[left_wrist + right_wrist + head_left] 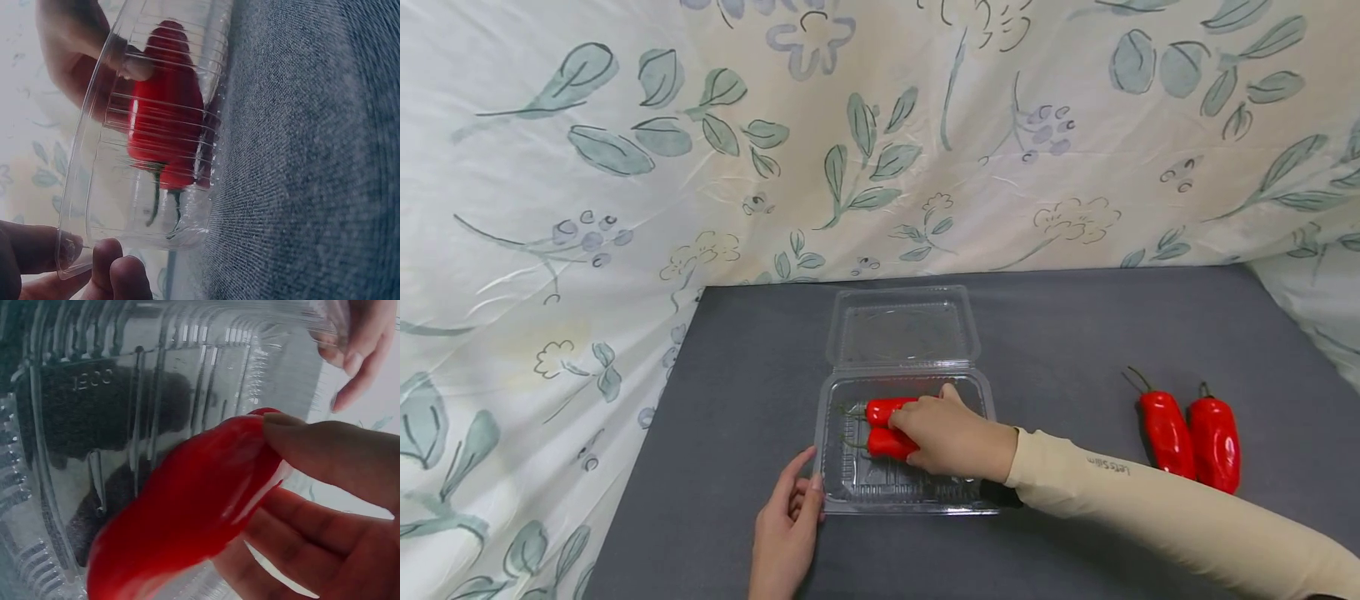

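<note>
A clear plastic clamshell box (910, 505) stands with its lid (904, 333) folded back behind it. Two red peppers (883, 411) lie side by side in the base, green stems pointing left. My right hand (951, 437) reaches in from the right and holds the nearer red pepper (187, 494) between thumb and fingers. In the left wrist view, both peppers (165, 100) show through the ribbed side wall. At the box's left front, my left hand (786, 521) pinches the rim, with its thumb and fingertips (107, 256) on opposite sides of the edge.
Two more red peppers (1216, 437) lie together at the right, partly behind my right sleeve (1150, 496). A dark grey cloth (737, 375) covers the table. Pale leaf-patterned fabric (880, 150) hangs along the back and left side.
</note>
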`<state>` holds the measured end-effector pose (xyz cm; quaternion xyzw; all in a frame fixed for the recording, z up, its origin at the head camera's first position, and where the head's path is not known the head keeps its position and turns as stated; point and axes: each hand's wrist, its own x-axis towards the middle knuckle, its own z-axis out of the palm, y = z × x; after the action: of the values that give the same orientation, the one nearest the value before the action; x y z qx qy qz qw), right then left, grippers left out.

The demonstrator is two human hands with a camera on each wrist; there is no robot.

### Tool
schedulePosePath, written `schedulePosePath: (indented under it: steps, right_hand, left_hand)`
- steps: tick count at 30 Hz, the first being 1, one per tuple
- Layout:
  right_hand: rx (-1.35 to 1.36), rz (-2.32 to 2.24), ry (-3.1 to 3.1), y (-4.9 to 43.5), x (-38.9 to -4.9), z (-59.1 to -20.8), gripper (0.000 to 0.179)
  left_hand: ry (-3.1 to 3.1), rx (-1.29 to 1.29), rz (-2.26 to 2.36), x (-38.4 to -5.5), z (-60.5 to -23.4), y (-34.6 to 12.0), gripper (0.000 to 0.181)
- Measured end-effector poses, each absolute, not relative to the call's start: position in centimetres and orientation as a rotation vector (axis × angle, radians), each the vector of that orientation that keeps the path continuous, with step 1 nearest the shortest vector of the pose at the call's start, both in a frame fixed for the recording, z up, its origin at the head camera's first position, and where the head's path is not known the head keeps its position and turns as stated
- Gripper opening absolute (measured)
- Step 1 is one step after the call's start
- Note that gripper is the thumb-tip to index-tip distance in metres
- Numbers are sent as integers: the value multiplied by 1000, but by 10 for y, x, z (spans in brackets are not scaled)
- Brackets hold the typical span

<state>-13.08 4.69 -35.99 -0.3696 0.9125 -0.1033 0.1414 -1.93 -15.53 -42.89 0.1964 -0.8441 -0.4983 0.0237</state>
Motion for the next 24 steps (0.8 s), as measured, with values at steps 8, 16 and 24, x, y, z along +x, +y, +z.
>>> schedulePosePath:
  steps: [8,16,24]
  right_hand:
    - [-1122,-259,2663,46,-128,-366,29]
    - [-1140,-234,2666,42,-129,-372,34]
    - [-1105,-183,2667,41,-129,-370,44]
  left_hand:
    - [-2613,604,-1558,-19,-430,-155,34]
    - [-2607,600,-1547,-19,-431,-155,34]
    - [-2602,592,-1551,-19,-431,-155,34]
